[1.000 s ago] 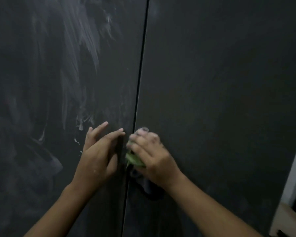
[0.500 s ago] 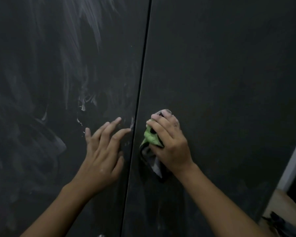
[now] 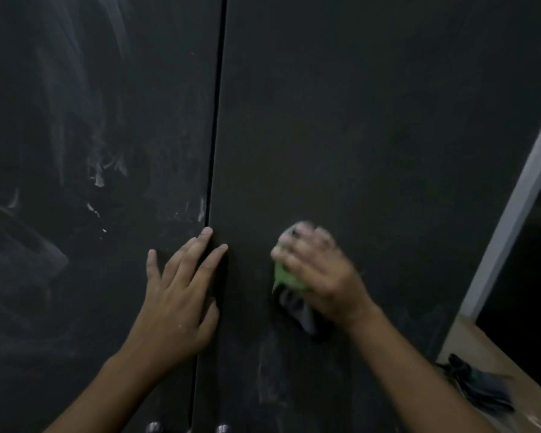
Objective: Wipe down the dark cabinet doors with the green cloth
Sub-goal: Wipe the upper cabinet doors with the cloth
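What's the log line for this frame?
phase: wiping | right hand: grips green cloth against right door | left hand: flat, fingers across door gap

From my station I count two dark cabinet doors, the left door (image 3: 75, 89) and the right door (image 3: 372, 120), with one vertical seam (image 3: 215, 135) between them. Two hands are in view, the left hand (image 3: 175, 301) and the right hand (image 3: 324, 276). I see one green cloth (image 3: 283, 275). On the left hand I can count all five digits; the right hand is too blurred for me to count its fingers. At the bottom edge there are two small round knobs, the left knob (image 3: 154, 427) and the right knob (image 3: 222, 428), one per door. Off to the right I make out one pale frame strip (image 3: 519, 195), one wooden surface (image 3: 469, 342) and one dark bundle (image 3: 481, 389) on it.
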`<move>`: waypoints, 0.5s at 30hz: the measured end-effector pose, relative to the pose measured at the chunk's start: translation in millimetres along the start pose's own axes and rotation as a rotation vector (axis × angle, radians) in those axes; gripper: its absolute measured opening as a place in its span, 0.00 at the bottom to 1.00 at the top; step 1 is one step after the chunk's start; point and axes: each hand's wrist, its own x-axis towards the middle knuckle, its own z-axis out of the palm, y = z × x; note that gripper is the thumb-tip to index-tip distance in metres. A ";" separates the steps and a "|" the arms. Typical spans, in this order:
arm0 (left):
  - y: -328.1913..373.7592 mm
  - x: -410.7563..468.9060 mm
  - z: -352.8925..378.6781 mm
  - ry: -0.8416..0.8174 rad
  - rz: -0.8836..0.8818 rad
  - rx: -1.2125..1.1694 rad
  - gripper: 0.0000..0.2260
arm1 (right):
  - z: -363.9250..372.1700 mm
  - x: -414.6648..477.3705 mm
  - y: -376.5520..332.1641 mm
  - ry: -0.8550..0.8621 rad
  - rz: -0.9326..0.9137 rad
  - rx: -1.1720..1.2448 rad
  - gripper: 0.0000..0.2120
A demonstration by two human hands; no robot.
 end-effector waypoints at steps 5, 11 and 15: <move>15.0 1.7 5.8 0.022 -0.051 -0.065 0.35 | -44.4 87.5 61.5 0.362 0.547 -0.014 0.25; 25.4 4.1 11.5 0.094 -0.110 -0.136 0.32 | -10.7 59.9 19.4 0.217 0.161 0.048 0.18; 35.0 10.8 10.2 0.211 -0.130 -0.222 0.29 | 22.4 -17.8 -27.3 -0.093 -0.120 0.131 0.14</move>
